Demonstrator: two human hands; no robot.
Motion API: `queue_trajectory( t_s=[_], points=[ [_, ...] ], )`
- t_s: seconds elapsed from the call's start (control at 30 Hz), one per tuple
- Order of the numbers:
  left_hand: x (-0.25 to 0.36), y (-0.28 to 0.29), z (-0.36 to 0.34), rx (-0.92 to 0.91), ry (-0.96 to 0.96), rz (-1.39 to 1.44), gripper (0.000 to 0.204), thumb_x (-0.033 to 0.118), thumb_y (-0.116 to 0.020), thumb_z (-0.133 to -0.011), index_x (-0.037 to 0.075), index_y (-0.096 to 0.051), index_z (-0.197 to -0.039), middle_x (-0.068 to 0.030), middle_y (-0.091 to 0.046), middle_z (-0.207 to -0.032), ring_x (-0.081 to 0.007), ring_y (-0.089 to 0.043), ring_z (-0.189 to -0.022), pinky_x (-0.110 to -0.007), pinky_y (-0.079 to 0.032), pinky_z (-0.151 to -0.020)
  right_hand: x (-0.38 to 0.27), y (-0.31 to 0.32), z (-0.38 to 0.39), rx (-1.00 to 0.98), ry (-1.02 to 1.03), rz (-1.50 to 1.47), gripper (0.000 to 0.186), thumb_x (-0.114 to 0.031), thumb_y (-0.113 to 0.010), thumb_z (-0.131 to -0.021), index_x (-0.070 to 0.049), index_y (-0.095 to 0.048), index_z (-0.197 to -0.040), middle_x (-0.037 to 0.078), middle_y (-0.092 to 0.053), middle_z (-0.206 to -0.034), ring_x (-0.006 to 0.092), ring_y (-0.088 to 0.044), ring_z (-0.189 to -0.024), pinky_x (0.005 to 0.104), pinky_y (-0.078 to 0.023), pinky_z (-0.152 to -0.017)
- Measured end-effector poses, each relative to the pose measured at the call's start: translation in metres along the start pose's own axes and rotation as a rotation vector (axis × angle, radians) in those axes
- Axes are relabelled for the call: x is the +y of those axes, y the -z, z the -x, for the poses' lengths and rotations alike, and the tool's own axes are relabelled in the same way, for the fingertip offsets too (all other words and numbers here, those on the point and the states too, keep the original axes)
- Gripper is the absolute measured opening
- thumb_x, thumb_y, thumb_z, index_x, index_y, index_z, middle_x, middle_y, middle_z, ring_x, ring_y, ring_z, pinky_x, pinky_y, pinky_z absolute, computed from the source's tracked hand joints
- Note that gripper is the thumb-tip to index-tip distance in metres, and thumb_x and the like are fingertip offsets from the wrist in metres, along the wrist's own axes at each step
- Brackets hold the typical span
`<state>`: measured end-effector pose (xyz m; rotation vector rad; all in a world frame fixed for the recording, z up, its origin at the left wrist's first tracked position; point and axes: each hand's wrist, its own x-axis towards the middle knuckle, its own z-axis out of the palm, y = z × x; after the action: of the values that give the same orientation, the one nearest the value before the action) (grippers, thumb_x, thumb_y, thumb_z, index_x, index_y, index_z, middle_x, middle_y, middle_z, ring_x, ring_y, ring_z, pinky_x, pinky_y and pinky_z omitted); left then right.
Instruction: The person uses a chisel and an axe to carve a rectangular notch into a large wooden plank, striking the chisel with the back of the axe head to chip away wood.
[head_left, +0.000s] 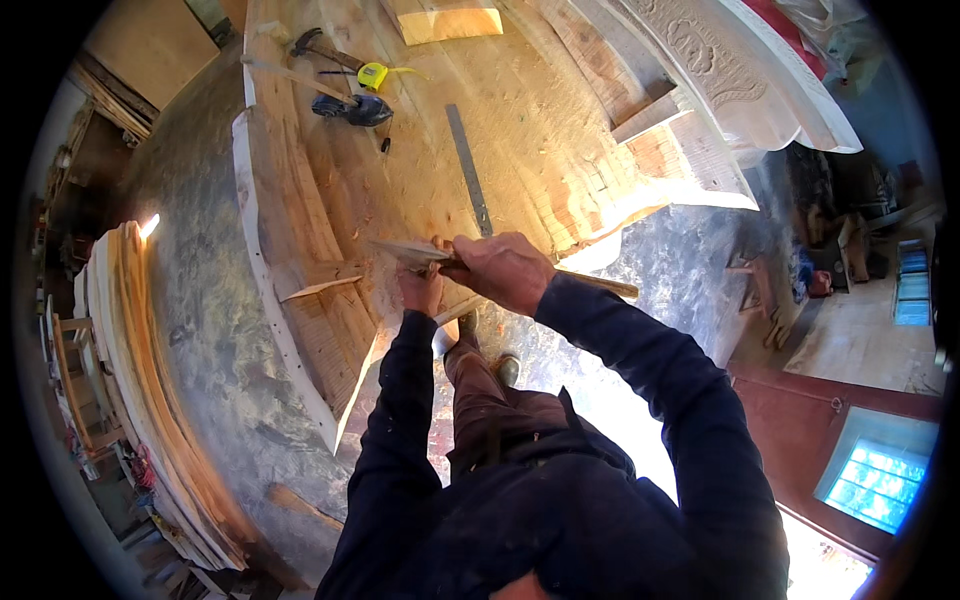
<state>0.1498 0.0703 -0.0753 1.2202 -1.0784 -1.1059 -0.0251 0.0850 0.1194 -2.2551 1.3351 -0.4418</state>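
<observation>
R hand (505, 272) curled, nr L hand (421, 288)

Mottled grey floor (215, 330), bright paned window (877, 480)

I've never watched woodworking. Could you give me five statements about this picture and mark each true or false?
1. A yellow tape measure lies near a hammer. True.
2. The right hand grips the hammer. False: it grips a thin, flat piece, exact kind unclear.
3. A long grey strip lies on the wooden surface. True.
4. The person's arms are bare. False: dark sleeves cover them.
5. A carved panel is at upper right. True.
</observation>
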Motion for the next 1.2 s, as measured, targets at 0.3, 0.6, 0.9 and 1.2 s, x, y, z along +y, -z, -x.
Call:
queue_trajectory(
  t_s=[0.3,0.6,0.9,1.2],
  points=[
    [-0.006,-0.007,-0.017,-0.077,0.019,-0.229,0.020,0.020,-0.075,-0.095,0.001,-0.068,-0.099,-0.0030,-0.072,-0.091,-0.0140,-0.067,-0.090,-0.031,-0.051,-0.079,0.002,-0.007,0.008,0.133,0.010,0.047,0.034,-0.036,-0.067,-0.097,-0.005,-0.054,-0.092,0.020,-0.061,-0.071,0.0409,-0.065,-0.066,0.0472,-0.050,-0.057],
    [0.002,-0.013,-0.011,-0.017,-0.039,-0.076,0.005,0.007,-0.071,-0.095,0.002,-0.072,-0.098,-0.0041,-0.074,-0.092,-0.0108,-0.066,-0.087,-0.029,-0.052,-0.075,-0.032,0.038,0.005,0.198,-0.135,-0.258,0.030,-0.034,-0.068,-0.097,-0.006,-0.064,-0.109,0.021,-0.066,-0.078,0.0421,-0.066,-0.072,0.0463,-0.051,-0.060],
    [0.011,-0.005,-0.025,-0.215,-0.047,-0.189,0.013,0.014,-0.076,-0.094,0.002,-0.073,-0.096,-0.0032,-0.074,-0.084,-0.0102,-0.068,-0.077,-0.028,-0.054,-0.072,0.016,0.000,0.016,0.171,-0.124,-0.151,0.033,-0.039,-0.064,-0.098,-0.006,-0.061,-0.100,0.021,-0.065,-0.074,0.0430,-0.066,-0.070,0.0478,-0.052,-0.061],
    [-0.036,0.003,-0.035,-0.302,0.182,0.230,0.023,0.000,-0.074,-0.087,0.001,-0.071,-0.110,-0.0044,-0.075,-0.097,-0.0122,-0.068,-0.088,-0.029,-0.055,-0.080,0.007,-0.024,0.015,0.359,-0.085,-0.337,0.029,-0.032,-0.069,-0.096,-0.007,-0.067,-0.112,0.021,-0.069,-0.079,0.0421,-0.068,-0.074,0.0465,-0.053,-0.061]
  ],
)
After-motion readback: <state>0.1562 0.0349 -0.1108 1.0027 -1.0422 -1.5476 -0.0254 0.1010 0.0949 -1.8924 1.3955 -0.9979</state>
